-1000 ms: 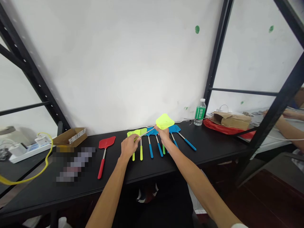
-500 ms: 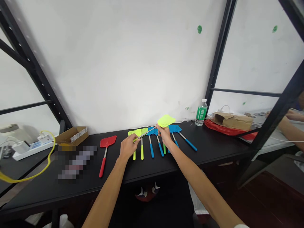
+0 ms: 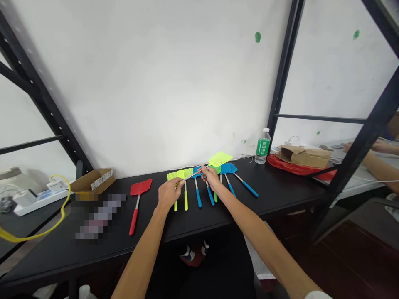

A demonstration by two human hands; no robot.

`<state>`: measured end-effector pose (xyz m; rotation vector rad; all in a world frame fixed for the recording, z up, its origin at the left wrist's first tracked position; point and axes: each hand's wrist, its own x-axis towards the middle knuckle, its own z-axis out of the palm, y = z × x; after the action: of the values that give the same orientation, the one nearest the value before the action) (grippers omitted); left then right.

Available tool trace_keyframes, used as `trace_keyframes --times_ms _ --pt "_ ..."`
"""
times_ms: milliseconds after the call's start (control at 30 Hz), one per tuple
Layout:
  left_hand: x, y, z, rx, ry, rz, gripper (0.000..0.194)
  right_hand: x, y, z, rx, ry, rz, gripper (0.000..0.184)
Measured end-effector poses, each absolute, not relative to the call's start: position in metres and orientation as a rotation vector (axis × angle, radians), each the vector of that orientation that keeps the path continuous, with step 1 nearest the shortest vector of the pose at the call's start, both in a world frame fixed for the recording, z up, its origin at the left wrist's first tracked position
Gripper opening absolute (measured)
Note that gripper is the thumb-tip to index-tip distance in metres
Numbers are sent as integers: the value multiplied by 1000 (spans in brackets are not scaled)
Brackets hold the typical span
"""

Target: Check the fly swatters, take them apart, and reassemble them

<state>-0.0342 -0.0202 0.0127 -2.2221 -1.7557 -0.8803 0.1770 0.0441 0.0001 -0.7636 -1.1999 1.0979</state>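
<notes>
A yellow fly swatter (image 3: pixel 220 158) is held raised over the table, its head to the right and its metal shaft slanting down left. My left hand (image 3: pixel 169 193) is closed round its handle end. With the fingertips closed on the shaft, my right hand (image 3: pixel 210 176) grips nearer the head. Beneath lie several fly swatters in a row: yellow ones (image 3: pixel 186 201) at the left, blue ones (image 3: pixel 198 198) in the middle and to the right, and a green one (image 3: pixel 215 197) partly hidden by my right hand. A red fly swatter (image 3: pixel 134 221) lies apart on the left.
On the black table (image 3: pixel 187 226) stand an open cardboard box (image 3: pixel 101 180) at left and a water bottle (image 3: pixel 263 146) at back right. Beyond the dark frame post (image 3: pixel 282 74) lies a torn carton (image 3: pixel 304 155) on red plastic (image 3: pixel 280 167). Another person's arm (image 3: pixel 374 166) shows far right.
My right hand has slid slightly left along the swatter's shaft, away from its head, uncovering more of the green swatter's head. My left hand keeps its hold. The view has shifted slightly.
</notes>
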Motion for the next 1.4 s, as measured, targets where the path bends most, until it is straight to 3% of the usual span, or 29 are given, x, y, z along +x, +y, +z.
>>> trace_keyframes --times_ms 200,500,767,1000,1400 --pt "-42 -18 15 -2181 -1806 -736 41 186 50 2 -800 -1040 1065 50" --pt "-53 -16 15 -2152 -1794 -931 29 192 48 3 -835 -1000 995 52" --pt "-47 -21 13 -2190 -1732 -1004 18 182 32 5 -770 -1344 1047 56" --pt "-44 -19 12 -2255 -1692 -965 32 170 35 0 -773 -1452 947 63" --pt "-62 -11 13 -2083 -1785 -765 41 186 48 1 -824 -1186 922 57"
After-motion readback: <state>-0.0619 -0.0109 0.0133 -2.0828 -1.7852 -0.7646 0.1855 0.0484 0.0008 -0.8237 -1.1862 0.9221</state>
